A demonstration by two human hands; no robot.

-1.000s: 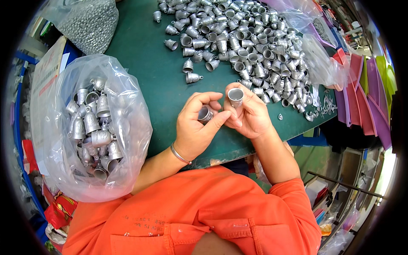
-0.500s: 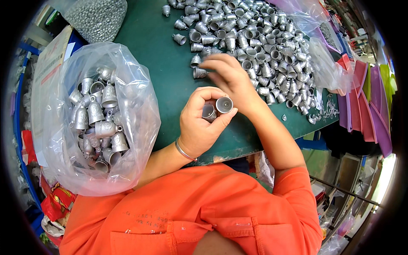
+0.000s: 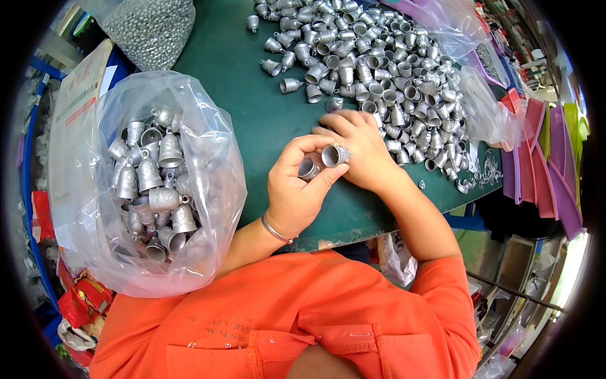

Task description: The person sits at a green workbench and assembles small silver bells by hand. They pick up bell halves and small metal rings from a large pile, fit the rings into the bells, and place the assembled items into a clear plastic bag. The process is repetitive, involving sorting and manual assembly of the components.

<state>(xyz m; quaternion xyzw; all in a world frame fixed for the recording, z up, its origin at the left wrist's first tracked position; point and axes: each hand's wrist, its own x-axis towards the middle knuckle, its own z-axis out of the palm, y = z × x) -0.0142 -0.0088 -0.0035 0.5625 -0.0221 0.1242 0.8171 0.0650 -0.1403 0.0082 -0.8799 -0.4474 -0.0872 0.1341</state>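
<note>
My left hand (image 3: 295, 180) is closed around two small grey metal bells, their hollow mouths showing. One bell (image 3: 335, 155) sits at the fingertips with its mouth turned leftward; another bell (image 3: 308, 169) rests deeper between fingers and thumb. Just beyond, my right hand (image 3: 363, 148) is over the green table with fingers apart and blurred at the tips, its thumb hidden. A loose bell (image 3: 334, 104) lies close past those fingertips. On the left, a clear plastic bag (image 3: 214, 158) holds several such bells, some with embossed sides and loops on top.
A large heap of bells (image 3: 391, 82) covers the far right of the green table (image 3: 221, 38). At the far left stands a bag of small silvery pieces (image 3: 151, 31). Pink and purple plastic bins (image 3: 536, 151) stand at the right, near small metal bits (image 3: 486, 174).
My right hand has drawn back slightly toward me and lies lower beside the left. The upper bell in my left hand has tipped from facing up to facing left. The view has shifted slightly.
</note>
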